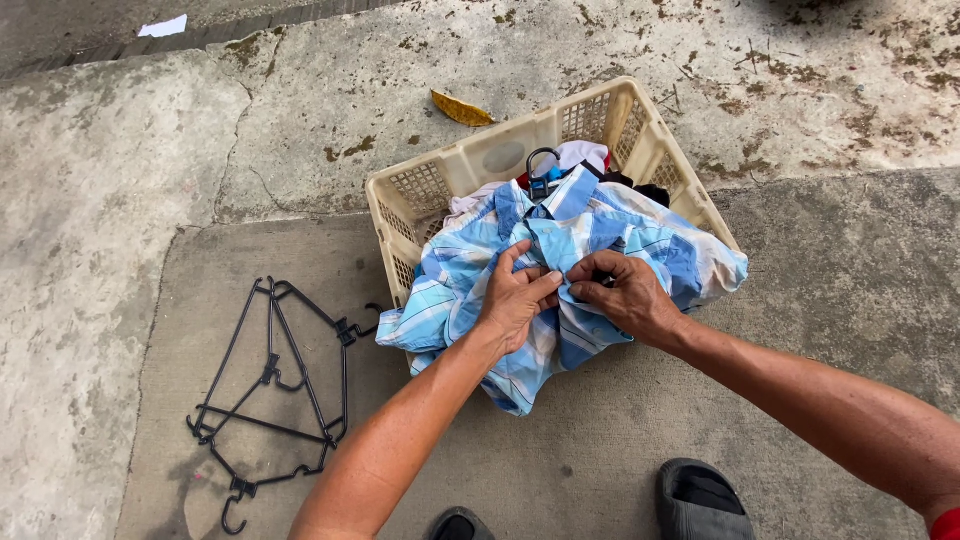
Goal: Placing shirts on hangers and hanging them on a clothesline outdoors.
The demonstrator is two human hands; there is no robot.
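A blue and white plaid shirt point(600, 235) lies draped over a cream plastic laundry basket point(480, 160) on the concrete ground. A blue hanger point(545, 180) sits in its collar. My left hand point(515, 300) and my right hand point(620, 290) meet at the shirt's front, both pinching the fabric along the placket, fingertips almost touching. Other clothes, pink, red and dark, show in the basket behind the shirt.
A loose pile of black plastic hangers point(280, 390) lies on the ground to the left of the basket. A yellow dry leaf point(460, 110) rests beyond the basket. My two dark sandals point(700, 500) show at the bottom edge. The concrete is cracked and stained.
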